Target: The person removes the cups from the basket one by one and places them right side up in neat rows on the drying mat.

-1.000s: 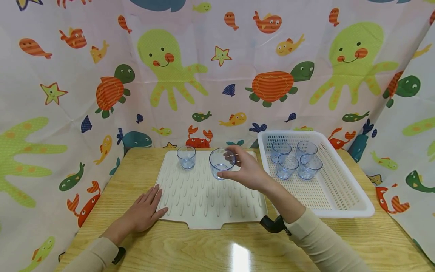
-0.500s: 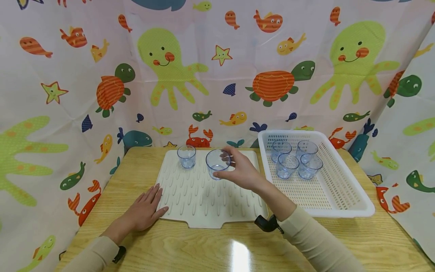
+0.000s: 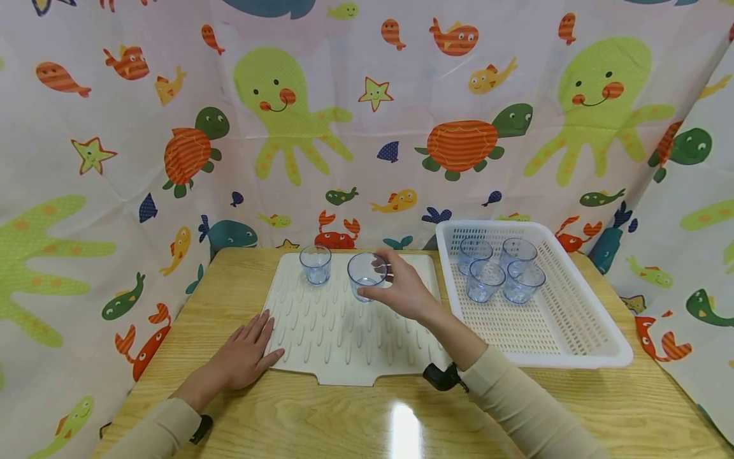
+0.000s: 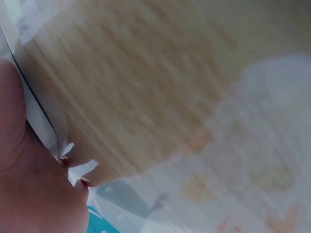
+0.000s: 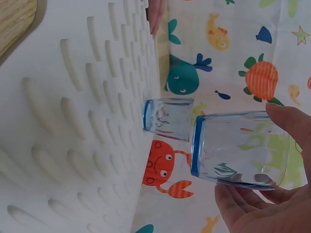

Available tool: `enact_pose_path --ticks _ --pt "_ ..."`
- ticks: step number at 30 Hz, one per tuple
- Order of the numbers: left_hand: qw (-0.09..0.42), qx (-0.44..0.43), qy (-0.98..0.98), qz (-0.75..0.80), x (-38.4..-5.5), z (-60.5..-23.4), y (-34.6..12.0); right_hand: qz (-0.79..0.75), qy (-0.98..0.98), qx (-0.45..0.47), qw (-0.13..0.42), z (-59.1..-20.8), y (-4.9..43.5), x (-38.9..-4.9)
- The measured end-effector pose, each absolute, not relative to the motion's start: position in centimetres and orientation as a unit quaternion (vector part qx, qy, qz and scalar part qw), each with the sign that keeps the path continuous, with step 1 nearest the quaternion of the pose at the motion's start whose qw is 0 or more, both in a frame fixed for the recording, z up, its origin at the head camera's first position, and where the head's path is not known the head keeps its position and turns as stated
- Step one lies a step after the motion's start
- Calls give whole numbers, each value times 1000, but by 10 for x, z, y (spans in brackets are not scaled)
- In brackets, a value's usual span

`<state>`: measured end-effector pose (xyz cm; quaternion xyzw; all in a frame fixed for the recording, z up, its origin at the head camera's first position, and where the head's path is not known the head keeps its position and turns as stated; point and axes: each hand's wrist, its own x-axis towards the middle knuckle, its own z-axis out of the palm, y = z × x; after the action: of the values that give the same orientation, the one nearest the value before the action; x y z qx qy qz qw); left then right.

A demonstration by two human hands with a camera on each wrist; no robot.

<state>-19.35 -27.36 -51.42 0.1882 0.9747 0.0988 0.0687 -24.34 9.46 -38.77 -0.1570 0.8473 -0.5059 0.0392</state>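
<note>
Over the white ridged mat (image 3: 344, 371), gripping a clear bluish glass (image 3: 366, 275) with the right hand (image 3: 404, 290). Pinched between thumb and fingers, with thumb on the near side and curled fingers on the far side, spread just as wide as the glass. Held mouth up, roughly upright, above the back-middle part of the mat, with a gap between base and mat in the right wrist view.

Left of that, near the mat's back edge, seeing a second glass (image 3: 315, 266), standing mouth up, near the held one but apart.

At the mat's left edge, resting the left hand (image 3: 243, 357) palm down, with fingers straight, gripping nothing. Reaching the edge with fingertips and thumb; hard to tell exact contact. In the left wrist view, too blurred to add much.

Right of the mat, on the same wood table (image 3: 321, 421), just beside it, seeing a white perforated basket (image 3: 602, 325). Inside, toward the back left, seeing four more glasses (image 3: 485, 280), mouth up, grouped two by two; overlapping in view, so can't tell if touching.

Behind, hanging as backdrop: white cloth (image 3: 367, 140) printed with octopuses, turtles, crabs, fish. On both arms, beige sleeves (image 3: 516, 401); at the right wrist, black gear (image 3: 440, 377).
</note>
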Motion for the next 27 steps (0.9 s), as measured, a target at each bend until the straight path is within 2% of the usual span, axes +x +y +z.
enact_pose_path --ticks 10,27 --pt "60 186 976 93 -195 -515 -274 -528 842 -111 3 -395 81 -258" --pt "66 191 974 107 -192 -513 -274 -575 816 -62 -9 -402 70 -282"
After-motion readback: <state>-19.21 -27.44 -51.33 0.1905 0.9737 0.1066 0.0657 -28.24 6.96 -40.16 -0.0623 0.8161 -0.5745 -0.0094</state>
